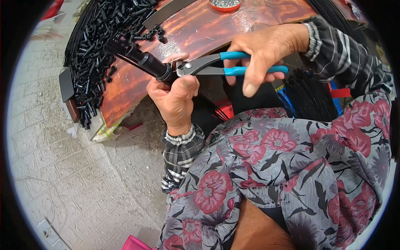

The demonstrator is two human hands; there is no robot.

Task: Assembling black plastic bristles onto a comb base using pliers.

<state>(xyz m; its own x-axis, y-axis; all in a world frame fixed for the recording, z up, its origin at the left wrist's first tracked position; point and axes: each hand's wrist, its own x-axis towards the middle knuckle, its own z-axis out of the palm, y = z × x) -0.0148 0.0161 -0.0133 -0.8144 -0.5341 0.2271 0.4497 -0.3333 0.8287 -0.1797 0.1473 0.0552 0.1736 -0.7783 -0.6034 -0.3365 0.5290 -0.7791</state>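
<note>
Brick-patterned pale floor (pixel 83 166), dusty, left side; reddish-brown wood-look counter (pixel 187 35) across the top. Heap (pixel 93 54) of small black parts covers the counter's left end, long black rods along its outer side. Knife (pixel 66 85) at that left edge, grey blade, brown handle. Grey strip (pixel 168 12) lies near the top, just right of the heap; red dish (pixel 227 8) of small shiny bits further right, cut off by the frame's round rim. Left hand (pixel 177 98) pinches the near end of a black tube (pixel 152 64), grip pressed around it; tube tilts up-left, held over the counter's near edge, far end in front of the heap. Right hand (pixel 271 43) has its grip wrapped on blue-handled pliers (pixel 205 61), thumb over the lower handle, handles spread. Pliers' jaws are at the tube's near end, beside the left thumb; can't tell if they bite it. Plaid sleeves (pixel 181 154) on both arms, floral apron (pixel 279 139) over the lap. Rod bundle (pixel 310 98) stands right of the lap, below the right wrist. Pink item (pixel 135 243) at bottom, partly cut off.
</note>
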